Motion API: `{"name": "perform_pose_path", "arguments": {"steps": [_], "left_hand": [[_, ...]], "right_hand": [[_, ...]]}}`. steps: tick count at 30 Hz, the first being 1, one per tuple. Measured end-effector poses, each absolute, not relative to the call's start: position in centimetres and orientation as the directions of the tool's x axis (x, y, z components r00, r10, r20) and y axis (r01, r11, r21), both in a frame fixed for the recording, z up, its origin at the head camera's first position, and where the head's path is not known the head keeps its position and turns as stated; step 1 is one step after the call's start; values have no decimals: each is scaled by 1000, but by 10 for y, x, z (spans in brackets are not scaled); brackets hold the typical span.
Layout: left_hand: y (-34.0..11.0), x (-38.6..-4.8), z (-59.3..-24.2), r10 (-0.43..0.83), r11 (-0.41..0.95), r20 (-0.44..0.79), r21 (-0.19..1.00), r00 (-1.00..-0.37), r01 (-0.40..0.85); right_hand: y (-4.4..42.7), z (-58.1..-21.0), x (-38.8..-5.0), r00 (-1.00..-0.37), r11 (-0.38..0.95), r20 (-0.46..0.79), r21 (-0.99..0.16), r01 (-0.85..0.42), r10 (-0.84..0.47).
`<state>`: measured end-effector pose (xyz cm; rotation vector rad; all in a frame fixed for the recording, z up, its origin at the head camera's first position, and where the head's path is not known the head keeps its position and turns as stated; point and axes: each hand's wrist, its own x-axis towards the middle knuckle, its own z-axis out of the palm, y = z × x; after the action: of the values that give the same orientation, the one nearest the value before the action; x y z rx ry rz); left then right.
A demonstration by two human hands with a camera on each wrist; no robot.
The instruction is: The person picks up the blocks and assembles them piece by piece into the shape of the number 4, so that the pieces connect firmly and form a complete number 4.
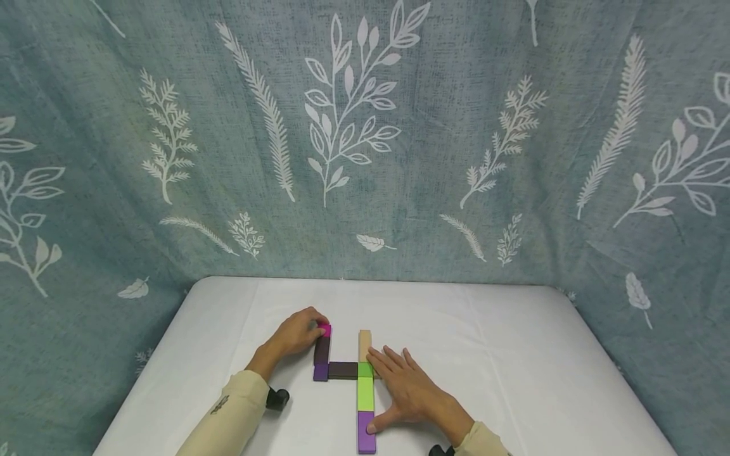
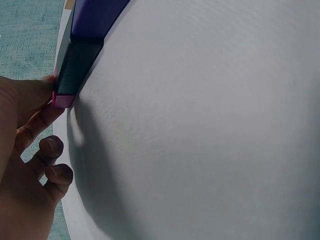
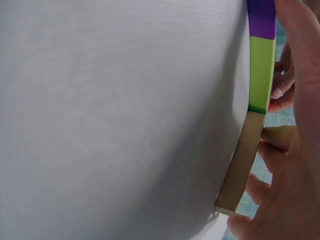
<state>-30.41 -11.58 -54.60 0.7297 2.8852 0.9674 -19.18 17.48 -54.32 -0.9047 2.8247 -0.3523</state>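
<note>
My left hand (image 1: pixel 299 330) pinches a pink block (image 1: pixel 326 330) between thumb and index finger, against the far end of a dark brown block (image 1: pixel 322 349). A dark purple block (image 1: pixel 320 372) meets its near end, and another dark brown block (image 1: pixel 343 371) links that to a green block (image 1: pixel 365 369). Beyond the green one lies a tan block (image 1: pixel 364 344); nearer are a lime block (image 1: pixel 365 394) and a purple block (image 1: pixel 366 442). My right hand (image 1: pixel 410 389) is spread, thumb on the purple block, fingertips along another tan block (image 3: pixel 241 162), mostly hidden in the head view.
The blocks lie on a white-covered table (image 1: pixel 502 342) with rounded far corners. A blue-green curtain (image 1: pixel 422 190) with white leaf prints hangs behind and at the sides. Black wrist devices (image 1: pixel 277 399) sit by both forearms.
</note>
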Motion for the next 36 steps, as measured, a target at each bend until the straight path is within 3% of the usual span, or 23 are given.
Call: {"name": "perform_pose_path", "arguments": {"steps": [20, 36], "left_hand": [[-118, -301, -547, 421, 703, 153, 567, -894, 428], [-137, -282, -553, 351, 653, 204, 646, -914, 395]], "right_hand": [[174, -542, -192, -805, 788, -77, -277, -550, -589], [174, -543, -191, -803, 782, -69, -288, -552, -592]]}}
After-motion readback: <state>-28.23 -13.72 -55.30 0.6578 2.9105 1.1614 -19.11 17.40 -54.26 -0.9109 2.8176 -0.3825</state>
